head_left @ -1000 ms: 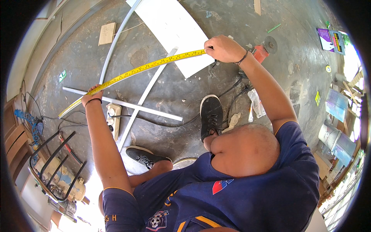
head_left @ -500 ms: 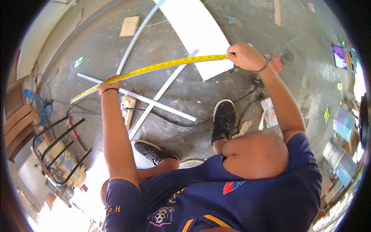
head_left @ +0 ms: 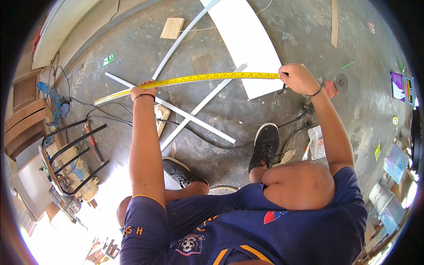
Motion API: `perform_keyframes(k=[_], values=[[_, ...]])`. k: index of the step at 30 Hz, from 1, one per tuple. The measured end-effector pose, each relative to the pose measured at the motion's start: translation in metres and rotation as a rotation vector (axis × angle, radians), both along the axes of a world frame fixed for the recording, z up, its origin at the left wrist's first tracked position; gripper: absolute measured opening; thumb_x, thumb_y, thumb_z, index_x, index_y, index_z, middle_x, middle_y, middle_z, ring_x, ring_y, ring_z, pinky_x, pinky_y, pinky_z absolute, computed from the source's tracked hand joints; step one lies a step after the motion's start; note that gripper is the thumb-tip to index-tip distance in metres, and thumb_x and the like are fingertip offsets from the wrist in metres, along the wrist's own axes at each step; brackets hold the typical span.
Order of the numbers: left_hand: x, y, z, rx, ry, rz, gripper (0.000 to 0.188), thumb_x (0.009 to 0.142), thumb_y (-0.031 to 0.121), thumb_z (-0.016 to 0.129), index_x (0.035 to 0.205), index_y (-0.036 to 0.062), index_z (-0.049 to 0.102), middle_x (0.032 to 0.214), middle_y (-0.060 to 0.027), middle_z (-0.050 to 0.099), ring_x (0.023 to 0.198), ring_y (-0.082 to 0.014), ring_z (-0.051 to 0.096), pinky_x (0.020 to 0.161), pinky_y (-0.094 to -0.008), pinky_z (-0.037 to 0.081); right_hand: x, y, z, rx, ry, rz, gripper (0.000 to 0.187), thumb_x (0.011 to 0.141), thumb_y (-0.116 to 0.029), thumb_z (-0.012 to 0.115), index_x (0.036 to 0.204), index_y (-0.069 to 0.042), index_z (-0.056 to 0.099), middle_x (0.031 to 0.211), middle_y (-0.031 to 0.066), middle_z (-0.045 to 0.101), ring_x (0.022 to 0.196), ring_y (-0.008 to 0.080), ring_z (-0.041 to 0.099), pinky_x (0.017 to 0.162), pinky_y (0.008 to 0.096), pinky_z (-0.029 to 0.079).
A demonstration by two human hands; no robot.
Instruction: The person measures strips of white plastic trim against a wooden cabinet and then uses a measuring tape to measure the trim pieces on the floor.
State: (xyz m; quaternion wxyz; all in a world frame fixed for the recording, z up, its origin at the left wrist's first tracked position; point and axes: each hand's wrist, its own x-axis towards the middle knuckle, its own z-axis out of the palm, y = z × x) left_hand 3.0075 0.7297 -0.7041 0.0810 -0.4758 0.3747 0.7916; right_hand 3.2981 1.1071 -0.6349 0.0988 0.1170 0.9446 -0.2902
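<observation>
A yellow tape measure (head_left: 212,77) stretches between my two hands above the floor, bowing slightly upward in the middle. My left hand (head_left: 143,91) is closed on its blade, and a length of the blade runs on past that hand to the left. My right hand (head_left: 301,78) grips the tape's right end, with the fingers wrapped so that most of what lies inside is hidden. Below the tape, pale metal strips lie crossed on the floor, one long strip (head_left: 203,107) slanting under another strip (head_left: 207,128). A white panel (head_left: 247,44) lies behind the tape.
A grinder with a red body (head_left: 330,89) lies beyond my right wrist. A power strip (head_left: 161,119) and dark cables (head_left: 201,142) lie near my shoes. At left stands a machine with a black tubular frame (head_left: 73,163). A wooden block (head_left: 172,28) lies at the back.
The whole scene has shifted right and slightly down in the view. Both hands keep hold of the tape measure, which now looks more level.
</observation>
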Motion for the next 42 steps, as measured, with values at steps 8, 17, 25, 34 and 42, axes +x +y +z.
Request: perform_keyframes(k=[8, 17, 25, 34, 42], values=[[0.004, 0.003, 0.001, 0.007, -0.014, -0.012, 0.021, 0.090, 0.024, 0.025, 0.077, 0.0089, 0.032, 0.071, -0.0044, 0.034, 0.062, -0.0181, 0.036, 0.065, -0.0377, 0.038, 0.002, 0.002, -0.001, 0.000, 0.011, -0.005, 0.015, 0.077, -0.014, 0.050, 0.073, -0.001, 0.059, 0.072, 0.0210, 0.057, 0.066, 0.0380, 0.055, 0.061, 0.0435, 0.043], [0.007, 0.009, 0.007, 0.000, -0.015, 0.011, 0.019, 0.089, 0.022, 0.025, 0.077, 0.0093, 0.031, 0.070, -0.0042, 0.034, 0.062, -0.0176, 0.036, 0.066, -0.0374, 0.038, 0.002, 0.001, 0.001, 0.005, 0.009, -0.020, 0.016, 0.077, -0.013, 0.051, 0.073, 0.000, 0.059, 0.072, 0.0217, 0.057, 0.066, 0.0384, 0.055, 0.062, 0.0437, 0.043], [0.005, 0.002, 0.002, 0.019, 0.012, -0.008, 0.017, 0.089, 0.020, 0.025, 0.078, 0.0086, 0.031, 0.074, -0.0050, 0.034, 0.063, -0.0173, 0.036, 0.067, -0.0380, 0.039, 0.000, 0.000, 0.001, 0.018, -0.020, 0.002, 0.017, 0.078, -0.014, 0.051, 0.078, 0.000, 0.061, 0.074, 0.0224, 0.057, 0.068, 0.0385, 0.055, 0.063, 0.0430, 0.044], [0.007, -0.002, -0.009, 0.006, -0.041, -0.032, 0.022, 0.091, 0.023, 0.024, 0.082, 0.0054, 0.035, 0.076, -0.0070, 0.038, 0.065, -0.0196, 0.039, 0.070, -0.0402, 0.041, 0.001, -0.002, -0.002, 0.013, -0.033, -0.002, 0.016, 0.077, -0.014, 0.051, 0.075, -0.001, 0.060, 0.073, 0.0218, 0.058, 0.068, 0.0383, 0.056, 0.063, 0.0441, 0.044], [0.021, -0.007, -0.051, -0.075, -0.060, -0.148, 0.035, 0.095, 0.027, 0.025, 0.106, -0.0029, 0.040, 0.101, -0.0170, 0.044, 0.092, -0.0303, 0.048, 0.088, -0.0477, 0.039, 0.018, 0.008, -0.043, -0.059, -0.124, 0.012, 0.017, 0.077, -0.016, 0.051, 0.075, -0.003, 0.061, 0.074, 0.0199, 0.059, 0.069, 0.0362, 0.057, 0.064, 0.0425, 0.044]])
